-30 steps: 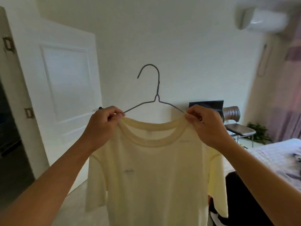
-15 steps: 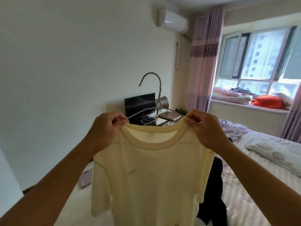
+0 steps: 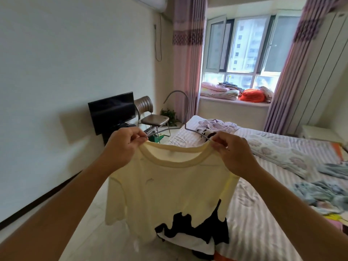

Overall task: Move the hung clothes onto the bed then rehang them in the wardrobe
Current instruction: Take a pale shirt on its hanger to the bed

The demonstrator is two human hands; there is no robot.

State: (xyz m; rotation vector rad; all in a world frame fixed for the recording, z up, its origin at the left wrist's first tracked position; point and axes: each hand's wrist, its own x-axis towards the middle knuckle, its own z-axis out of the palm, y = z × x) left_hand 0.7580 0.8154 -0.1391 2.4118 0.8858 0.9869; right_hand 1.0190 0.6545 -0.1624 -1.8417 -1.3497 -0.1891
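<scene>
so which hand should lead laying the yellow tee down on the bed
Right, probably. The right hand pinches the yellow tee at the shoulder nearer the bed, which lies to the right. The left hand pinches the shoulder on the floor side.

T-shirt [image 3: 169, 189], frame centre: thin pale-yellow knit cloth, matt, ribbed collar. Hanger [image 3: 185, 113]: bare grey metal wire, dull sheen. Bed [image 3: 263, 213] sheet, right: striped woven cloth, matt, creased. TV [image 3: 112, 110], centre left: black glossy screen. Chair [image 3: 153, 117]: shiny metallic-brown upholstery, chrome legs. Curtains [image 3: 188, 53]: matt pink-purple fabric. Floor [image 3: 98, 213]: smooth glossy tile.
</scene>
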